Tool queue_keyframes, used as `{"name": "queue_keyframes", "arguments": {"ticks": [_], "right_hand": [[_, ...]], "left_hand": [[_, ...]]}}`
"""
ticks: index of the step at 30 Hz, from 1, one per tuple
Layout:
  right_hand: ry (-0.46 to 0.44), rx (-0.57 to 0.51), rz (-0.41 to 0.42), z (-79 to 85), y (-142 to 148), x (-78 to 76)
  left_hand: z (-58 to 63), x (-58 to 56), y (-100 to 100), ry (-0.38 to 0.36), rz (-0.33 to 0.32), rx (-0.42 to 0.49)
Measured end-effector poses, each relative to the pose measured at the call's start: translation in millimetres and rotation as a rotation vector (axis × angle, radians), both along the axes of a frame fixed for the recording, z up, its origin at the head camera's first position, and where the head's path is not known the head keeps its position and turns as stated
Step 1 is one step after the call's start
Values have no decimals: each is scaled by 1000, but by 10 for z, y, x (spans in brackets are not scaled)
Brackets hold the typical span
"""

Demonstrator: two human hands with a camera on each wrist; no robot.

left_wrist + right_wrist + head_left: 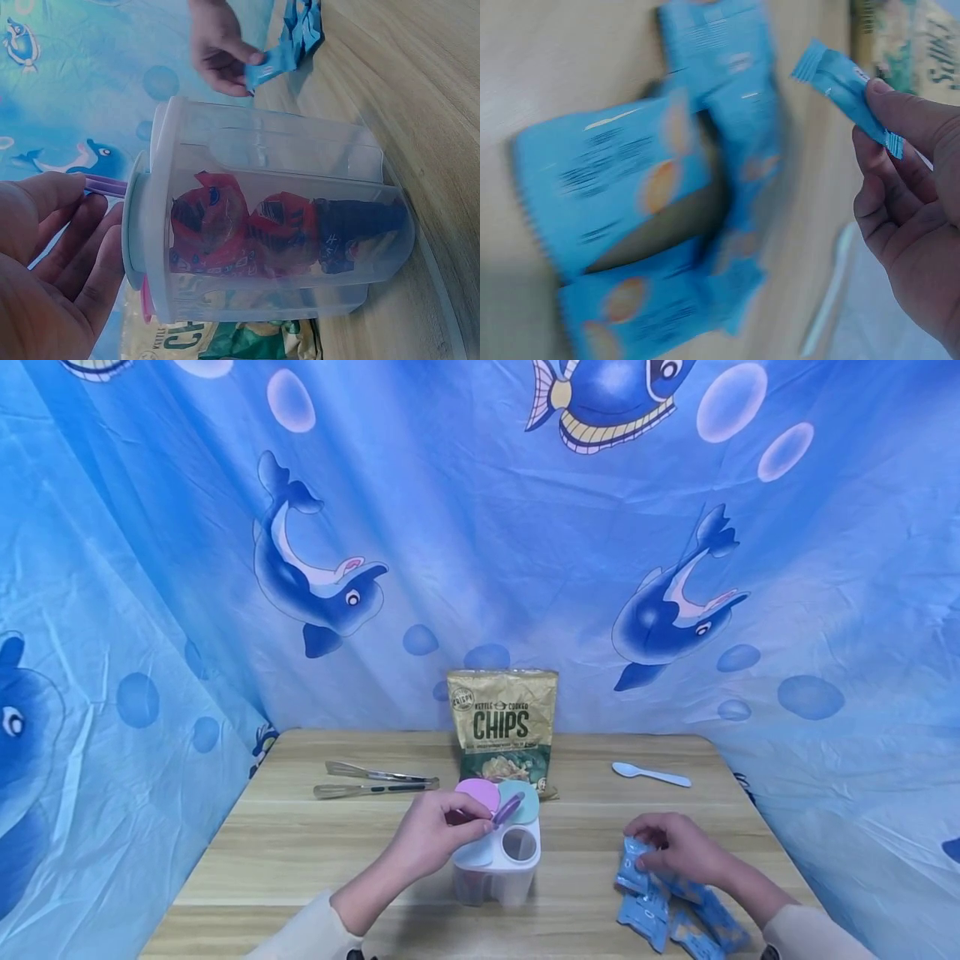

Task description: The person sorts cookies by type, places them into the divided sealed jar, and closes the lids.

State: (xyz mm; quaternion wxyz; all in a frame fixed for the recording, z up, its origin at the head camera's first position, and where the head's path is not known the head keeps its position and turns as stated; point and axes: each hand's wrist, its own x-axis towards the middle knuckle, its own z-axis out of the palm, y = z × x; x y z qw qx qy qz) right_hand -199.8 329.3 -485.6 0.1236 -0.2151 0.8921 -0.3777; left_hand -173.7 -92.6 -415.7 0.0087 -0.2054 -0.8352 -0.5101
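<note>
One blue packet (843, 86) juts from pinching right hand (924, 221); left hand (433, 833) pinches purple lid (509, 809).

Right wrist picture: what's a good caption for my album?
A right hand pinches a blue packet near other blue packets.

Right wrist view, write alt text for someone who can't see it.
A right hand pinches a small blue packet. More blue packets, blurred, lie on the wooden table beside it, and part of a chip bag shows at the upper right.
</note>
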Motion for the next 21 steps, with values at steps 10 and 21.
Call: {"name": "queue_keyframes", "arguments": {"ticks": [10,21], "right_hand": [[131,-119,-39,580,-379,-23],[150,-292,28,820,-1040,29]], "left_hand": [[26,-5,-1,-7,1,0],[14,-7,0,-4,7,3]]}}
